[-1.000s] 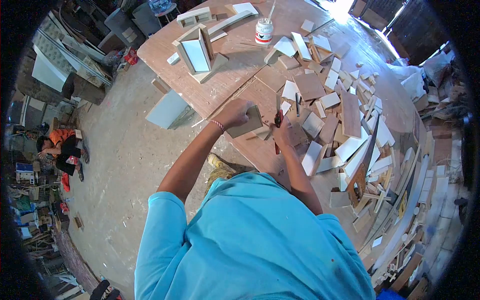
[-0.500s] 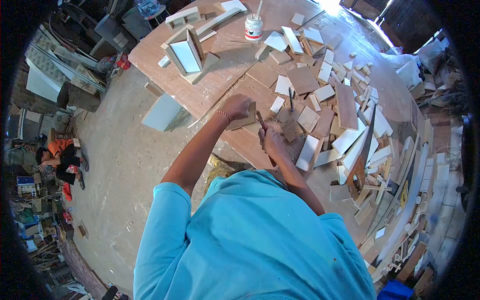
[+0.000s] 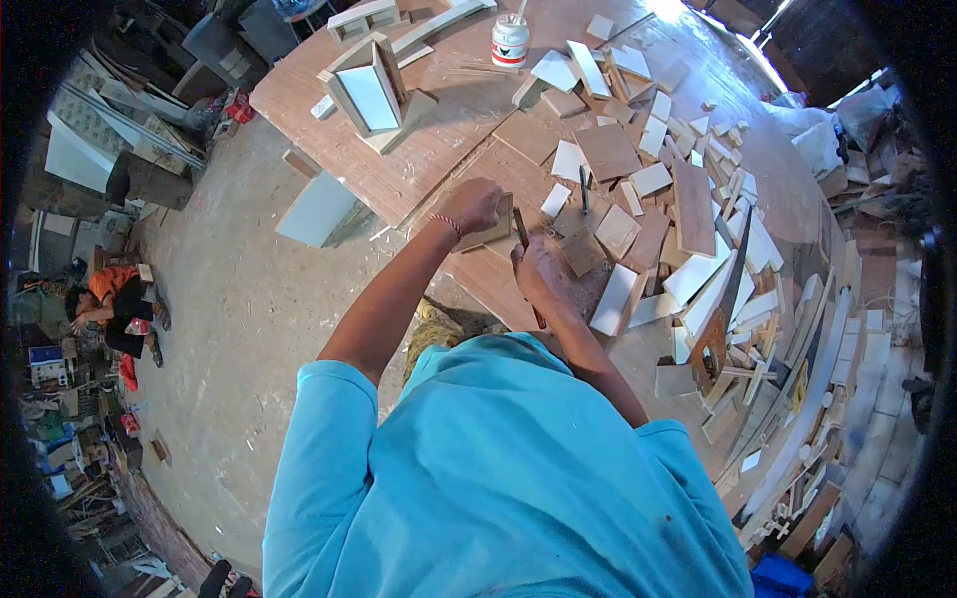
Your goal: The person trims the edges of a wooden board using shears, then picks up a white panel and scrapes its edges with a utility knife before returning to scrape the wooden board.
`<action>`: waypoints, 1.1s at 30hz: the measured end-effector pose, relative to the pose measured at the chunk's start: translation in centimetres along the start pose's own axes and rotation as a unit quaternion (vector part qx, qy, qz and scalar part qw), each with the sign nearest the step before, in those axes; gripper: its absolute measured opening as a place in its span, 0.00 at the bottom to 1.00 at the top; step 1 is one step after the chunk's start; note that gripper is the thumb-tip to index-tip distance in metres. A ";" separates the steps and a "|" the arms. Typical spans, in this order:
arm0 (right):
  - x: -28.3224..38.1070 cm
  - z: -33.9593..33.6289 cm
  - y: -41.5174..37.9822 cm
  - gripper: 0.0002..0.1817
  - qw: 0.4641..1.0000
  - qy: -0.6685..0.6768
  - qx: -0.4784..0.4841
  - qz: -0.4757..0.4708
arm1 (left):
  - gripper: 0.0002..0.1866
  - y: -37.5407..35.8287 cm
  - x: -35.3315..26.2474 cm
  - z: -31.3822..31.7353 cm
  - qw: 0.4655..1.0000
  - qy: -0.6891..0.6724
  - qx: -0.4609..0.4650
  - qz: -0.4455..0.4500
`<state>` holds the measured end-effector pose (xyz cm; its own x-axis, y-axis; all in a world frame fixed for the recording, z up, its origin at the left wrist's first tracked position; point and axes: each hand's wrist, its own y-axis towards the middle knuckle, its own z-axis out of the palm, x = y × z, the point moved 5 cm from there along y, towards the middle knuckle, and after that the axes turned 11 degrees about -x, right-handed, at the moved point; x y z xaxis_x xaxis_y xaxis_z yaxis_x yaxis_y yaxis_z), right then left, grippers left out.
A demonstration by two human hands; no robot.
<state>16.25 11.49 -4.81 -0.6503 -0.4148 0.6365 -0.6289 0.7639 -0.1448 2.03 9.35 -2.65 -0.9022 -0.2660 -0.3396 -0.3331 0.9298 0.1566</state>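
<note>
My left hand [image 3: 473, 206] is closed on a small wooden board [image 3: 495, 221], held on edge over the near side of the worktable. Just to its right, my right hand [image 3: 541, 269] wraps round a slim hand tool [image 3: 520, 228] with a dark upper end and a brown shaft. The tool's upper end stands close beside the board, its lower end showing below my fist; I cannot tell its kind. Near my right hand lie a brown wood block [image 3: 581, 251] and a white-faced offcut [image 3: 555, 200]. Another dark, slim tool [image 3: 584, 189] rests among the pieces.
Wood offcuts [image 3: 695, 209] heap over the table's right side, with a handsaw [image 3: 718, 334] among them. A white glue jar [image 3: 509, 45] and a small wooden frame with a white panel [image 3: 369, 100] stand farther back. A person [image 3: 122, 311] sits low at far left.
The view has shifted slightly. Both hands keep their grips, and the tool's upper end now sits a little higher beside the board.
</note>
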 end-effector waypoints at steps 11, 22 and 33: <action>0.0 1.0 1.4 0.17 0.997 0.009 -0.019 0.073 | 0.07 -0.4 -0.8 -1.0 1.000 0.005 0.021 -0.012; -0.7 0.8 0.3 0.16 0.997 -0.015 -0.025 0.072 | 0.06 -0.1 0.2 0.2 1.000 -0.006 0.010 0.001; 1.5 0.9 1.6 0.12 0.997 -0.067 0.026 -0.009 | 0.06 -0.3 0.4 0.0 0.999 -0.025 -0.003 -0.030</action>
<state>13.89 11.69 -4.80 -0.6878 -0.4933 0.5325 -0.6598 0.7307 -0.1754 1.80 8.95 -2.79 -0.8663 -0.3076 -0.3935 -0.3872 0.9113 0.1401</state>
